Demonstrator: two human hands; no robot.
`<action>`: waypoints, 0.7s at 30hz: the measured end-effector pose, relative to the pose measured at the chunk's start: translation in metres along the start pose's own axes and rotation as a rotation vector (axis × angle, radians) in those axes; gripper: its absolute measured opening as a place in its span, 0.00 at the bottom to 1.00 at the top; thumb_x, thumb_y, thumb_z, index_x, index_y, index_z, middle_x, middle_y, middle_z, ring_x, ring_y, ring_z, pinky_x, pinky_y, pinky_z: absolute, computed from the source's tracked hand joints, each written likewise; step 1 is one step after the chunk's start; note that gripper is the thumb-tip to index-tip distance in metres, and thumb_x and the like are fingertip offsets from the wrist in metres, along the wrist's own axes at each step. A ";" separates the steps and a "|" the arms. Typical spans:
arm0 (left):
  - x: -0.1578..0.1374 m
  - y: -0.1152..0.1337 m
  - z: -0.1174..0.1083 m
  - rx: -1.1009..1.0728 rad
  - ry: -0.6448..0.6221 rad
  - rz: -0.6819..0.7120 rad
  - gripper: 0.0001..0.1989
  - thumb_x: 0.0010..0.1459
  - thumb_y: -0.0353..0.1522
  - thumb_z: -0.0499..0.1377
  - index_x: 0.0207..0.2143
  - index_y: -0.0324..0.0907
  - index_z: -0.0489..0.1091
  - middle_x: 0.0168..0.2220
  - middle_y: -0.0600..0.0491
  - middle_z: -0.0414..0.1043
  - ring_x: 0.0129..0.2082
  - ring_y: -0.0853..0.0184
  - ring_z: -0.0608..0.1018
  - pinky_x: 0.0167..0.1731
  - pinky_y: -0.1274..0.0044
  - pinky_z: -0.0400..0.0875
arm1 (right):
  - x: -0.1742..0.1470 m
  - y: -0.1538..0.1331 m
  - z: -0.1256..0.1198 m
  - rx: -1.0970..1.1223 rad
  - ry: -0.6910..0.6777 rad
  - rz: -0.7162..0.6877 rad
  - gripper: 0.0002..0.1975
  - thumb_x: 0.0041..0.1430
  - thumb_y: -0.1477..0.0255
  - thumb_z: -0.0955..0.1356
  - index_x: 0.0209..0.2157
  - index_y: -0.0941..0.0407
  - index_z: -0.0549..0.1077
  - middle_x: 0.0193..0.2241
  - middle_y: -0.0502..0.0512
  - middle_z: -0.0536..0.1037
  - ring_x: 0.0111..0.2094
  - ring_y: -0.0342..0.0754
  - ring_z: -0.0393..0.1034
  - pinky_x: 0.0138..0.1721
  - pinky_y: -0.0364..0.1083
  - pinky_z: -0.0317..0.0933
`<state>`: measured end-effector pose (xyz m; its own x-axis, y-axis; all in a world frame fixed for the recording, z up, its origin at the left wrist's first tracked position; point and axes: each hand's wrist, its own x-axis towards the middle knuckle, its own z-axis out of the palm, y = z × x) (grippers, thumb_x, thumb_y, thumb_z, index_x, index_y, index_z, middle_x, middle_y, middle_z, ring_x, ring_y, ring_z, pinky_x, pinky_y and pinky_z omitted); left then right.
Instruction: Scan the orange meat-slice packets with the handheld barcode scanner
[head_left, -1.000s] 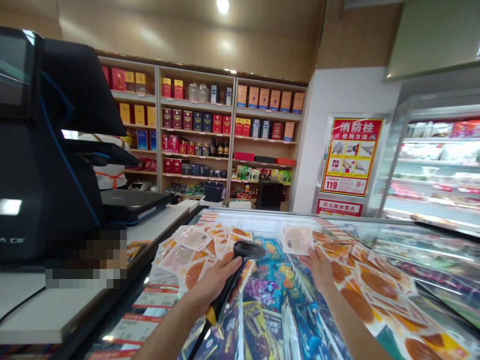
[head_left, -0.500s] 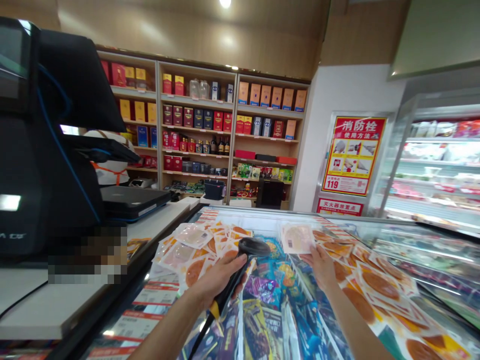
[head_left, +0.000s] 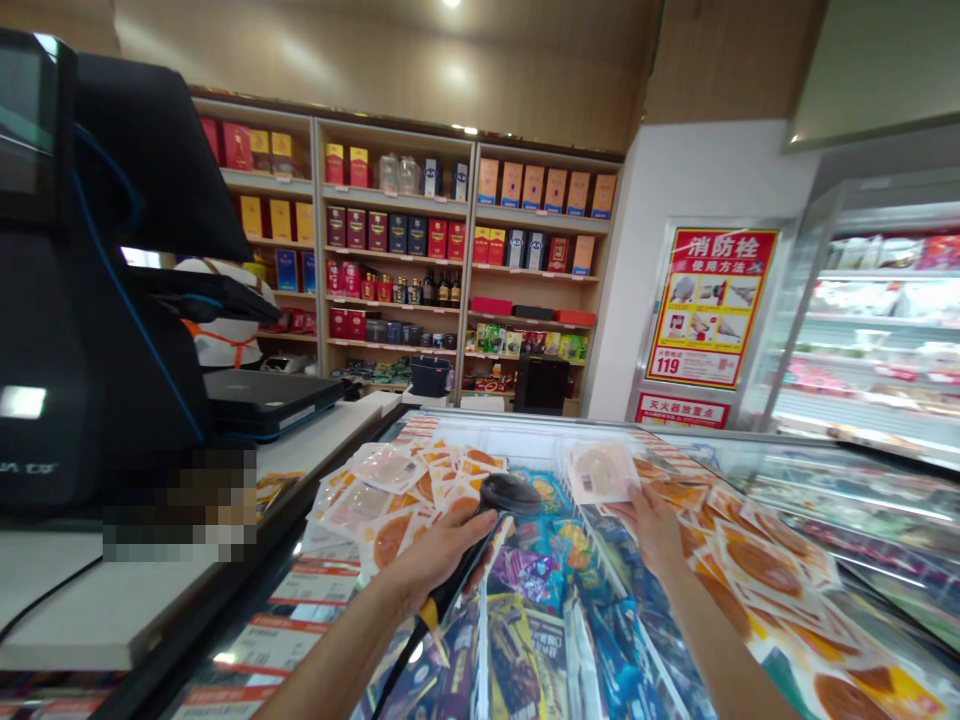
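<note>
My left hand (head_left: pixel 450 548) is closed around the handle of a black barcode scanner (head_left: pixel 510 494) with a yellow band near its cable. Its head points to the right, above the freezer's glass top. Between fingers and thumb, my right hand (head_left: pixel 651 520) pinches the lower right edge of a flat clear food packet (head_left: pixel 601 472) with a pale round piece inside and a small label. A gap separates scanner and packet. Left of the scanner lies a heap of similar packets (head_left: pixel 390 490). More packets with orange-brown round pieces (head_left: pixel 765 560) spread under and beyond my right forearm.
Below the glass, the chest freezer (head_left: pixel 517 428) holds colourful bagged goods (head_left: pixel 525 640). On the left, a counter (head_left: pixel 67 600) carries a black checkout terminal (head_left: pixel 90 300). Shelves of boxes (head_left: pixel 416 235) stand behind, and a lit display fridge (head_left: pixel 877 320) is at right.
My right hand and the packet have shifted slightly to the right, away from the scanner. The left hand keeps its grip on the scanner, nearly still.
</note>
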<state>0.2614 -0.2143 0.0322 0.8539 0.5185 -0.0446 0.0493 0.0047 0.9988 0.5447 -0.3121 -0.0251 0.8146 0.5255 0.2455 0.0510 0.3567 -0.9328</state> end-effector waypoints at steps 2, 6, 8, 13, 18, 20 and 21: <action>0.000 0.000 -0.001 0.003 0.008 -0.008 0.19 0.44 0.47 0.50 0.24 0.39 0.59 0.18 0.58 0.61 0.12 0.78 0.62 0.12 0.83 0.53 | 0.001 -0.001 -0.001 -0.010 0.001 0.016 0.16 0.40 0.65 0.64 0.34 0.54 0.63 0.21 0.47 0.74 0.23 0.47 0.69 0.27 0.46 0.64; -0.001 0.000 -0.003 0.018 0.012 -0.022 0.19 0.43 0.48 0.51 0.23 0.40 0.59 0.18 0.58 0.62 0.12 0.78 0.61 0.11 0.83 0.51 | 0.003 -0.004 -0.005 -0.010 -0.003 0.040 0.13 0.40 0.65 0.64 0.30 0.55 0.63 0.19 0.47 0.73 0.23 0.47 0.69 0.25 0.45 0.64; -0.001 0.000 -0.004 0.025 0.013 -0.022 0.19 0.43 0.48 0.51 0.24 0.40 0.59 0.18 0.58 0.63 0.12 0.78 0.61 0.12 0.83 0.51 | 0.004 -0.005 -0.006 -0.002 0.001 0.044 0.13 0.40 0.66 0.64 0.30 0.55 0.62 0.18 0.46 0.73 0.23 0.48 0.70 0.24 0.45 0.64; 0.000 -0.001 -0.005 0.026 0.004 -0.022 0.19 0.43 0.48 0.51 0.24 0.40 0.59 0.18 0.58 0.62 0.12 0.77 0.61 0.11 0.83 0.51 | 0.004 -0.005 -0.008 0.005 -0.010 0.045 0.13 0.38 0.66 0.64 0.29 0.56 0.62 0.16 0.45 0.72 0.23 0.47 0.70 0.23 0.44 0.64; 0.000 0.000 -0.005 0.033 0.002 -0.022 0.19 0.42 0.48 0.51 0.23 0.41 0.59 0.17 0.58 0.62 0.12 0.77 0.61 0.11 0.83 0.52 | 0.004 -0.005 -0.008 -0.047 -0.015 0.027 0.13 0.39 0.65 0.64 0.29 0.55 0.63 0.16 0.45 0.71 0.21 0.46 0.69 0.24 0.44 0.63; 0.000 0.001 -0.004 0.021 0.007 -0.023 0.19 0.42 0.48 0.51 0.23 0.41 0.60 0.16 0.59 0.61 0.12 0.76 0.61 0.11 0.83 0.52 | 0.004 -0.004 -0.009 -0.063 -0.017 0.026 0.12 0.39 0.64 0.64 0.28 0.55 0.63 0.16 0.45 0.71 0.20 0.46 0.68 0.24 0.44 0.63; 0.000 0.002 -0.005 0.013 0.011 -0.022 0.19 0.42 0.48 0.52 0.24 0.41 0.60 0.16 0.59 0.61 0.12 0.76 0.61 0.11 0.83 0.52 | 0.005 -0.004 -0.009 -0.069 -0.020 0.027 0.13 0.39 0.64 0.64 0.28 0.55 0.63 0.16 0.45 0.71 0.20 0.46 0.68 0.24 0.45 0.63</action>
<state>0.2587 -0.2107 0.0338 0.8469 0.5277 -0.0658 0.0742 0.0052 0.9972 0.5539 -0.3181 -0.0226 0.8044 0.5501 0.2245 0.0693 0.2885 -0.9550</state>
